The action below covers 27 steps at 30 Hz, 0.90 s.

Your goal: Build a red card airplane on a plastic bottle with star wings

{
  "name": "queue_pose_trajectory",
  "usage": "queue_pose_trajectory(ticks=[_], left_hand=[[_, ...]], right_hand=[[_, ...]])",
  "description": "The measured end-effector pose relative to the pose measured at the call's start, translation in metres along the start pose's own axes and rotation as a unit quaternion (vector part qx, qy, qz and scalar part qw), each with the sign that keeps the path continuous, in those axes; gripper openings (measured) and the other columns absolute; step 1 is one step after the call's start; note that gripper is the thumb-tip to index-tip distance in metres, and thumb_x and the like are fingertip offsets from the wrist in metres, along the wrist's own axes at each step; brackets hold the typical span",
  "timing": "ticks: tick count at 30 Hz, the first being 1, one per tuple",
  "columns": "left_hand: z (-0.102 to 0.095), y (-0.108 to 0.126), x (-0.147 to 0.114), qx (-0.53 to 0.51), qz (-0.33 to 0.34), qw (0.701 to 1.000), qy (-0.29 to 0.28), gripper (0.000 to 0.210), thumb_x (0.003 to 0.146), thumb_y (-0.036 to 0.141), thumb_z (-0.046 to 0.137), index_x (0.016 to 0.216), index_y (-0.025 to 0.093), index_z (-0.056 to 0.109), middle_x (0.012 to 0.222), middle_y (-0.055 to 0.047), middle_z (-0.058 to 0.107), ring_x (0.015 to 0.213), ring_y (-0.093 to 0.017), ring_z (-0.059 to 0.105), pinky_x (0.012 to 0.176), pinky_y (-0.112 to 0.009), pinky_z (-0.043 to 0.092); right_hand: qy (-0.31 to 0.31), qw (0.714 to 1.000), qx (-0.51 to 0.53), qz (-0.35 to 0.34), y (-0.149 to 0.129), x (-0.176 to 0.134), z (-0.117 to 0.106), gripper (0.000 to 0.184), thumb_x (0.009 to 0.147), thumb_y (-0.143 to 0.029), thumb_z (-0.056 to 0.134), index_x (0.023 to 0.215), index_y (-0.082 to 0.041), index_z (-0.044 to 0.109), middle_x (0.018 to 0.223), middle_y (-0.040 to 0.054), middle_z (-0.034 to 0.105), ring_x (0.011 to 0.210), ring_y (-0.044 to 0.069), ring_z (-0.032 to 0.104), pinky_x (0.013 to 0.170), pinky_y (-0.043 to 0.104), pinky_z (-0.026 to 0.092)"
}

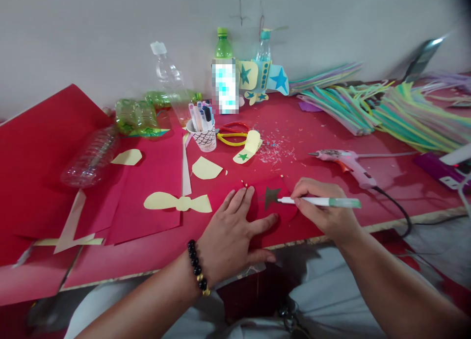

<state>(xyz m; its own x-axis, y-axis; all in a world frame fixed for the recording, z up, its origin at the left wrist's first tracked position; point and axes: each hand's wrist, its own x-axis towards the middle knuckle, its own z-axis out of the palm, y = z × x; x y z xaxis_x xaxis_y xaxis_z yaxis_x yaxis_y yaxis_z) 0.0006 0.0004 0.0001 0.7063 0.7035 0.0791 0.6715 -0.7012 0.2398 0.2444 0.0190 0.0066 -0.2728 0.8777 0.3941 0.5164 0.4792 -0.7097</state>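
Note:
My right hand (326, 209) is closed around a white marker pen (318, 201) with a pale green end. Its tip meets a dark green, partly filled star shape (272, 198) on a piece of red paper (263, 228) near the table's front edge. Flat on that paper lies my left hand (235, 226), fingers spread, left of the drawn shape. A yellow paper propeller shape (178, 202) rests just left of my left hand. Beyond the hands are a cut yellow paper piece (206, 168) and a curled yellow strip with a green star (248, 148).
A paper cup of pens (204, 137) stands mid-table beside scissors (235, 135). Plastic bottles (167, 74) and a decorated bottle plane (263, 74) stand along the wall. At right lie a pink glue gun (346, 163) with its cord and bundled pipe cleaners (408, 113). Red sheets (147, 187) cover the left.

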Motion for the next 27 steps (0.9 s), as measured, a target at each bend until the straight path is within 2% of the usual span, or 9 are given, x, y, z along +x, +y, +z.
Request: queue_pose_trajectory(ticks=[5, 10, 14, 20, 23, 27], left_hand=[[0.0004, 0.0, -0.0006, -0.001, -0.001, 1.0, 0.003, 0.069, 0.08, 0.076, 0.045, 0.14, 0.043, 0.041, 0.157, -0.011, 0.018, 0.145, -0.037, 0.018, 0.112, -0.055, 0.026], [0.0009, 0.0, -0.0007, 0.004, 0.001, 1.0, 0.005, 0.07, 0.08, 0.076, 0.046, 0.141, 0.043, 0.041, 0.158, -0.009, 0.017, 0.145, -0.036, 0.017, 0.113, -0.055, 0.027], [0.0013, -0.0002, -0.0007, 0.005, 0.002, 1.0, 0.008, 0.069, 0.08, 0.076, 0.045, 0.141, 0.043, 0.041, 0.159, -0.008, 0.016, 0.145, -0.036, 0.018, 0.113, -0.054, 0.026], [0.0015, -0.0005, -0.0009, 0.001, 0.002, 1.0, 0.007, 0.069, 0.08, 0.076, 0.045, 0.141, 0.043, 0.041, 0.158, -0.01, 0.017, 0.145, -0.036, 0.018, 0.112, -0.055, 0.026], [0.0012, -0.0004, -0.0008, 0.002, 0.0, 1.0, 0.006, 0.069, 0.08, 0.076, 0.045, 0.14, 0.043, 0.041, 0.157, -0.011, 0.019, 0.145, -0.036, 0.018, 0.112, -0.055, 0.027], [0.0005, 0.0003, -0.001, 0.004, -0.001, 1.0, 0.004, 0.069, 0.08, 0.076, 0.045, 0.14, 0.043, 0.042, 0.156, -0.012, 0.019, 0.145, -0.037, 0.018, 0.112, -0.055, 0.027]], right_hand=[[0.02, 1.0, 0.006, 0.0, 0.0008, 0.0013, 0.0006, 0.015, 0.081, -0.014, 0.056, 0.068, -0.019, 0.056, 0.064, 0.0002, 0.055, 0.058, 0.013, 0.05, 0.055, 0.029, 0.035], [0.0, 1.0, 0.002, -0.006, 0.0, 0.0012, 0.0014, 0.012, 0.081, -0.015, 0.056, 0.07, -0.019, 0.058, 0.066, 0.0009, 0.056, 0.06, 0.014, 0.051, 0.057, 0.03, 0.036], [0.02, 1.0, 0.004, 0.001, 0.0003, -0.0004, 0.0003, 0.016, 0.081, -0.014, 0.056, 0.067, -0.019, 0.056, 0.063, -0.0001, 0.054, 0.057, 0.013, 0.049, 0.055, 0.029, 0.034], [0.013, 1.0, -0.012, -0.005, -0.0014, 0.0011, 0.001, 0.015, 0.081, -0.016, 0.056, 0.067, -0.019, 0.057, 0.064, -0.0002, 0.056, 0.058, 0.013, 0.051, 0.055, 0.029, 0.037], [0.021, 1.0, -0.022, 0.01, -0.0022, 0.003, 0.0031, 0.012, 0.083, -0.017, 0.056, 0.072, -0.02, 0.06, 0.068, 0.0001, 0.059, 0.061, 0.014, 0.054, 0.058, 0.028, 0.04], [-0.002, 0.999, -0.035, -0.005, -0.0032, 0.0044, 0.0042, 0.008, 0.084, -0.017, 0.057, 0.08, -0.02, 0.063, 0.074, 0.0012, 0.063, 0.068, 0.014, 0.058, 0.063, 0.028, 0.043]])
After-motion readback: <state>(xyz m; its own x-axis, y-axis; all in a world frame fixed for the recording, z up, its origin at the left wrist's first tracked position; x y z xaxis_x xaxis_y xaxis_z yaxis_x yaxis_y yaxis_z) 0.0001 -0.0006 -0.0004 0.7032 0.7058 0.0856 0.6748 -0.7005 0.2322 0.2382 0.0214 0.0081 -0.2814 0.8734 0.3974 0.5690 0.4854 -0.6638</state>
